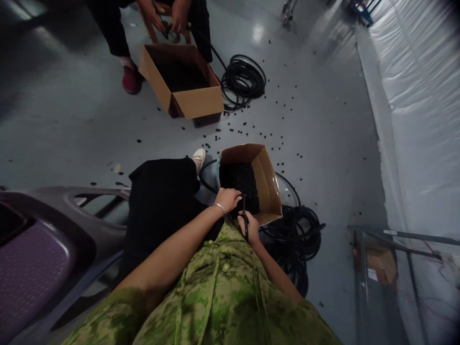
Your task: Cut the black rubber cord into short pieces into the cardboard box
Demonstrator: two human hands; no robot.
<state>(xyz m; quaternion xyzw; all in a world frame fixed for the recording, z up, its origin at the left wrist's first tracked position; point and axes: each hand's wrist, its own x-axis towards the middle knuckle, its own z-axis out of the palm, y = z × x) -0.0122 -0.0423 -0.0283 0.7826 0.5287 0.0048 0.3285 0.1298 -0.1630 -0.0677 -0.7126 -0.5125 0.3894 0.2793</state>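
Observation:
My left hand (228,198) is closed, with its fingers curled at the near rim of an open cardboard box (268,179) full of small black pieces. What those fingers pinch is hidden. My right hand (249,226) is wrapped round a thin black hose (244,213) that runs up between both hands. The hose leads to a black coil (298,239) on the floor to the right of the box.
Across from me another person sits, hands (168,17) busy over a second cardboard box (183,81) with another hose coil (242,81) beside it. Small black pieces litter the grey floor. A purple chair (39,258) stands left, a plastic sheet wall (420,105) right.

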